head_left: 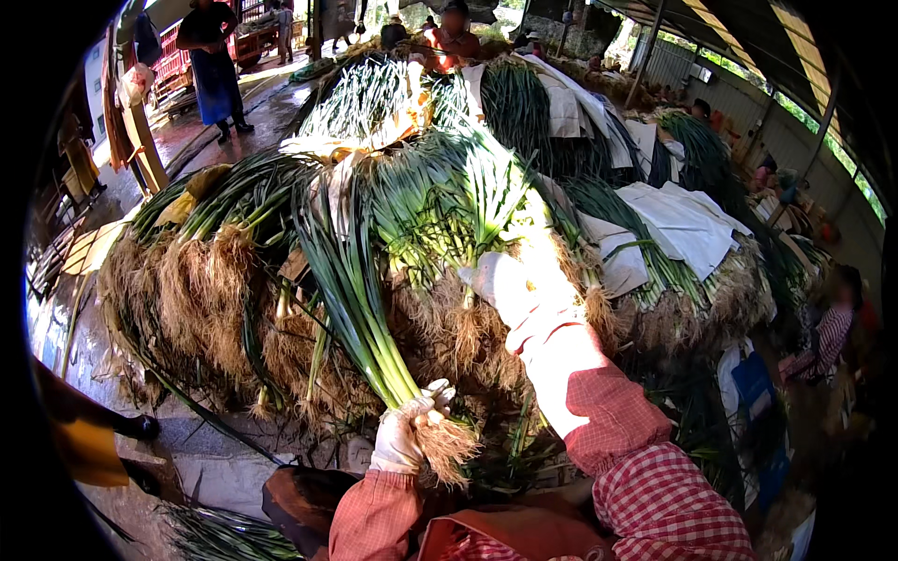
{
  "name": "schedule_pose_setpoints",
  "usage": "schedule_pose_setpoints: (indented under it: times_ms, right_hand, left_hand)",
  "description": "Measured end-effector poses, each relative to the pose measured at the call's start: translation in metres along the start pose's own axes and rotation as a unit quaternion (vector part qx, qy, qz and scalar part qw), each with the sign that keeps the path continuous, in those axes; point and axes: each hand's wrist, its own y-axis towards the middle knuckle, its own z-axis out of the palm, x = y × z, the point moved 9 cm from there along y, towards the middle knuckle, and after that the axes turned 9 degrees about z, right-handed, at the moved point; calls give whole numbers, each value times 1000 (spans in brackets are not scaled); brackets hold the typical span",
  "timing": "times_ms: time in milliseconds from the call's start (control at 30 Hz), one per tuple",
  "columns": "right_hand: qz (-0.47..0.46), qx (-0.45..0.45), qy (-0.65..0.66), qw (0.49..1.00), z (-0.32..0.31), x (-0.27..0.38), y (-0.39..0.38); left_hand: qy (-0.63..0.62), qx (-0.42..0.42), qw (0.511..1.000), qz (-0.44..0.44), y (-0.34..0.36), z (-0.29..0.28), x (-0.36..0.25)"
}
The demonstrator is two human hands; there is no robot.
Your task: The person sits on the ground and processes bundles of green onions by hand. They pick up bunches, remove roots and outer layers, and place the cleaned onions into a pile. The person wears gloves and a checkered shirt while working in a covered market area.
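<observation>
My left hand (404, 432), in a white glove, grips a bundle of green onions (360, 299) near its pale stalks, just above the brown roots. The bundle's long green leaves reach up and to the left over the heap. My right hand (510, 285), also gloved in white, is stretched out to the big pile of green onions (440, 196) and closes around stalks near their roots. Both sleeves are red checked cloth.
The heap of bundled onions, roots facing me, fills the middle. White cloths (683, 224) cover bundles at the right. A person in a dark apron (213, 56) stands on the wet floor at the upper left; other people work behind the heap and at the right.
</observation>
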Motion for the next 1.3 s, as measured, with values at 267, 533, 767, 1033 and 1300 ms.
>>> schedule_pose_setpoints:
  times_ms: [267,533,767,1033,1300]
  right_hand:
    - [107,244,507,820,173,9,-74]
    - [145,227,659,702,166,8,-93]
    - [99,167,598,778,119,18,-126]
    - [62,282,782,553,118,22,-120]
    - [-155,344,706,599,136,33,-195]
  left_hand:
    - [1,-13,1000,6,-10,17,5]
    - [52,8,998,-32,-32,25,16]
    - [65,-42,997,-24,-27,-6,21]
    - [-7,-22,1000,1,-22,-2,13]
    - [25,-3,993,119,-27,-7,-9]
